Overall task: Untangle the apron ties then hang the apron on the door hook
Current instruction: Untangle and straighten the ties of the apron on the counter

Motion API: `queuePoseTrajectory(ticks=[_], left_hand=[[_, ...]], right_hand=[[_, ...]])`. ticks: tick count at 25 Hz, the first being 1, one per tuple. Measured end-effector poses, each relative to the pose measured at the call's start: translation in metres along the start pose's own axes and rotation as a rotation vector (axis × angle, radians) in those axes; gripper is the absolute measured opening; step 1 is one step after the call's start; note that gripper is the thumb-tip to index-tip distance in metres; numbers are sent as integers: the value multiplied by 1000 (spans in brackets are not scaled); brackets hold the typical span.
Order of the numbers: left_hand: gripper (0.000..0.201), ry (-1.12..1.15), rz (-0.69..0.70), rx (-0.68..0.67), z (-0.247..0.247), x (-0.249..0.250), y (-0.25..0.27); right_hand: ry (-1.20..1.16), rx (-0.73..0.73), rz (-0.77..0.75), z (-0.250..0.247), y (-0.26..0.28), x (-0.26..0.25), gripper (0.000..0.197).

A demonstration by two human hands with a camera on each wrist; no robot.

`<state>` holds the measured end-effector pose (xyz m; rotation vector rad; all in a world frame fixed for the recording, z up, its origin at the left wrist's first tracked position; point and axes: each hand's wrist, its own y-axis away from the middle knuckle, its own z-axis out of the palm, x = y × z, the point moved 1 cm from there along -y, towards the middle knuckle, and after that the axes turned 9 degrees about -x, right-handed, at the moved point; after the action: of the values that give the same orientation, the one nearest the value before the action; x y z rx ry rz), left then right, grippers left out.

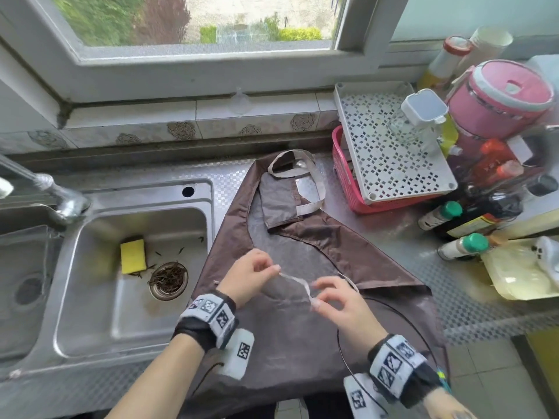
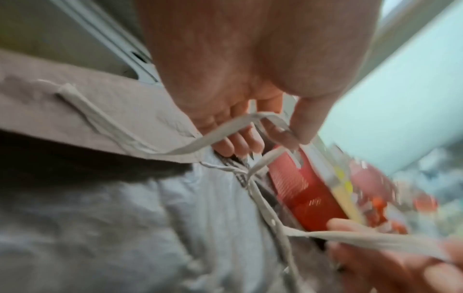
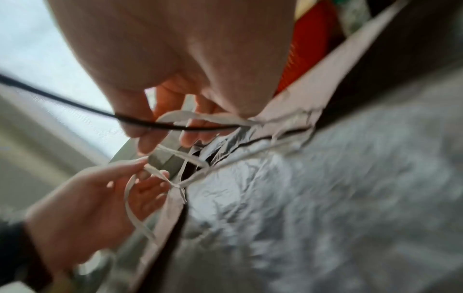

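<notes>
A brown apron (image 1: 326, 243) lies spread on the steel counter right of the sink, its pale neck loop (image 1: 302, 155) at the far end. Over its near half both hands hold a thin white tie (image 1: 298, 282) stretched between them. My left hand (image 1: 273, 269) pinches the tie's left part. My right hand (image 1: 316, 300) pinches the right part, where the tie bends into a small loop. In the left wrist view the tie (image 2: 225, 132) crosses under the left fingers (image 2: 238, 146) toward a twisted crossing. In the right wrist view the tie (image 3: 155, 172) runs between both hands. No door hook is in view.
A steel sink (image 1: 199, 189) with a yellow sponge (image 1: 133, 256) lies to the left, the faucet (image 1: 57, 195) beyond it. A pink basket (image 1: 344, 176) under a white perforated tray (image 1: 393, 152), bottles (image 1: 462, 246) and a pink cooker (image 1: 499, 98) crowd the right. A black cable (image 1: 338, 337) loops over the apron.
</notes>
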<state>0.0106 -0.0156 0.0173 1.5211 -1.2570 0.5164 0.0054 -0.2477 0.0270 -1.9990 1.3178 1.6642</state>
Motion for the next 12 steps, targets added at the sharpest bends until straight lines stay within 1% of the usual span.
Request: queuePoseTrajectory(ticks=[2,3,4,5,6,7,8,10,11,12], left_hand=[[23,463,34,-48,0,8,0],[25,639,39,-65,3,10,-1],[27,742,43,-51,7,14,-3],[28,772,52,-9,11,18,-5],[28,733,56,39,14,21,-7],[26,670,61,70,16,25,-8],[21,616,66,71,19,28,-8],[13,563,65,2,23,30,-7],[14,547,71,-44,24,29,-6],[16,540,78,-84,24,27,-5]], right_hand=[[-487,-45,-28,7,-19,-7,18],[-696,-18,-45,10,-29,-11,15],[-840,30,-55,13,-37,-14,13],[-899,91,-32,15,-44,-18,11],[-879,142,9,16,-48,-21,11],[-793,171,50,16,-51,-22,12],[-683,181,76,15,-53,-24,14],[-477,159,75,16,-56,-24,17],[-435,138,69,17,-57,-22,23],[-447,108,67,19,-58,-20,28]])
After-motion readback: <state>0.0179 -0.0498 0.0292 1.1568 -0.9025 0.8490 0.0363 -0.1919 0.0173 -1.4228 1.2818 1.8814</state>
